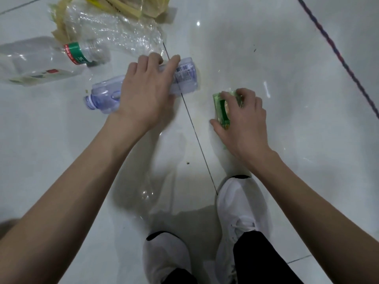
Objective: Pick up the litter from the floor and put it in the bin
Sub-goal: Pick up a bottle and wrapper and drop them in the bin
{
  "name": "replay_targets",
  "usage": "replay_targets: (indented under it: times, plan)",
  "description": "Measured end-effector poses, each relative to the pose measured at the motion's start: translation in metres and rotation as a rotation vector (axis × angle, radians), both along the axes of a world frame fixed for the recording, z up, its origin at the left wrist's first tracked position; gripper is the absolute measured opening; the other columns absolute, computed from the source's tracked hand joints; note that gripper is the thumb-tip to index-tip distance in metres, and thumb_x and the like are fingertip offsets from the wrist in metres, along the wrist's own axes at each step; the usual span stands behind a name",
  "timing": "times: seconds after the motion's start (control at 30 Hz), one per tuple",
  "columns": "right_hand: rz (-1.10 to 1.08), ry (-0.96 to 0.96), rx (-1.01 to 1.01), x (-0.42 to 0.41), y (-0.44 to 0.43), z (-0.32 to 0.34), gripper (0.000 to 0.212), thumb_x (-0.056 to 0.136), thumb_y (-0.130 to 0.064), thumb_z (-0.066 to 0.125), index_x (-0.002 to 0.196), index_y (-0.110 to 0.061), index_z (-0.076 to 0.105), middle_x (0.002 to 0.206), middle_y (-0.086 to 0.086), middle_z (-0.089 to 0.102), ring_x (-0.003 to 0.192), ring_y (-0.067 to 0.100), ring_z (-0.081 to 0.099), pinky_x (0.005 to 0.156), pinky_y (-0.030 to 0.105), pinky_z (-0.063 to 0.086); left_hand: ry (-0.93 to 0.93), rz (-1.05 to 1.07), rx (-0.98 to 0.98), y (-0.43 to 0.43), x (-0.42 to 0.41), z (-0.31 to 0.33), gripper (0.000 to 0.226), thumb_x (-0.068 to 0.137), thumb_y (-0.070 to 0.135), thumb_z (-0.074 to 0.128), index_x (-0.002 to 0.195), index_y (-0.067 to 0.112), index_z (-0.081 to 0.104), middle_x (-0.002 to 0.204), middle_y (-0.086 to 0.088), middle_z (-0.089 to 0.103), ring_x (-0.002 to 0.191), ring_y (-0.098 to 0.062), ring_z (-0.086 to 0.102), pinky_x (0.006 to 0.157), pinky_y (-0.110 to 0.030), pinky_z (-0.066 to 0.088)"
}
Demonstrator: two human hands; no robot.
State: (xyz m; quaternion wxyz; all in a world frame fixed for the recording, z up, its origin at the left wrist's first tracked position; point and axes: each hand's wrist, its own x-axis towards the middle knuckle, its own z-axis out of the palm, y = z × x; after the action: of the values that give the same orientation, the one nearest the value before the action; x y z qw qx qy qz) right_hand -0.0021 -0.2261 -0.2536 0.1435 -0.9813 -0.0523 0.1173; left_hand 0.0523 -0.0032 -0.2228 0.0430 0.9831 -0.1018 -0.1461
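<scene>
A clear bluish plastic bottle (104, 95) lies on its side on the white tiled floor, cap toward the left. My left hand (147, 89) is wrapped over its middle, fingers curled around the labelled end. To the right, a small green plastic package (220, 106) lies on the floor, and my right hand (244, 119) closes on it from above, thumb at its near end. No bin is in view.
More litter lies at the upper left: a clear bottle with a red and green label (80, 53), a flattened clear container (30, 64), crumpled clear plastic (114, 29) and yellowish paper wrapping (131, 7). My white shoes (242, 212) stand below. A striped cord (338, 54) crosses the right floor.
</scene>
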Motion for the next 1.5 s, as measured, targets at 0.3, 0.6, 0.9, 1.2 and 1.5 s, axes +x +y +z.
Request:
replay_targets:
  times: [0.3,0.6,0.9,1.2,1.5]
  plan:
    - [-0.052,-0.019,0.074,0.000,0.007,-0.003,0.049,0.084,-0.022,0.066,0.132,-0.012,0.056,0.133,0.021,0.046,0.113,0.040,0.047,0.090,0.048,0.047,0.004,0.028,-0.008,0.001,0.000,0.002,0.076,0.085,0.031,0.068,0.150,0.016,0.031,0.132,-0.019,0.046,0.115,-0.040,0.046,0.093,-0.048,0.034]
    - [-0.112,-0.182,0.246,0.025,0.011,0.063,0.049,0.085,-0.020,0.064,0.132,-0.013,0.055,0.135,0.018,0.043,0.117,0.033,0.045,0.096,0.044,0.047,-0.050,0.102,-0.116,0.010,0.005,0.045,0.077,0.084,0.038,0.069,0.149,0.019,0.033,0.132,-0.018,0.047,0.115,-0.039,0.046,0.093,-0.047,0.038]
    - [-0.145,-0.227,0.337,0.038,0.022,0.277,0.052,0.083,-0.022,0.066,0.133,-0.013,0.055,0.134,0.014,0.044,0.118,0.022,0.044,0.098,0.022,0.037,-0.091,0.145,-0.186,0.018,0.005,0.236,0.078,0.082,0.038,0.069,0.149,0.021,0.034,0.131,-0.017,0.048,0.115,-0.039,0.046,0.094,-0.047,0.039]
    - [-0.177,-0.277,0.469,0.041,0.033,0.598,0.055,0.084,-0.023,0.068,0.136,-0.013,0.054,0.136,0.014,0.043,0.117,0.013,0.039,0.099,0.003,0.023,-0.143,0.167,-0.184,0.024,0.009,0.563,0.078,0.081,0.041,0.070,0.148,0.021,0.036,0.128,-0.017,0.049,0.113,-0.039,0.049,0.092,-0.048,0.042]
    - [-0.307,-0.469,0.570,0.035,0.000,0.879,0.056,0.084,-0.018,0.076,0.135,-0.011,0.055,0.135,0.010,0.044,0.123,0.021,0.046,0.101,0.005,0.028,-0.282,0.112,-0.177,-0.019,0.017,0.866,0.077,0.081,0.041,0.069,0.149,0.024,0.035,0.131,-0.009,0.049,0.111,-0.034,0.050,0.089,-0.043,0.043]
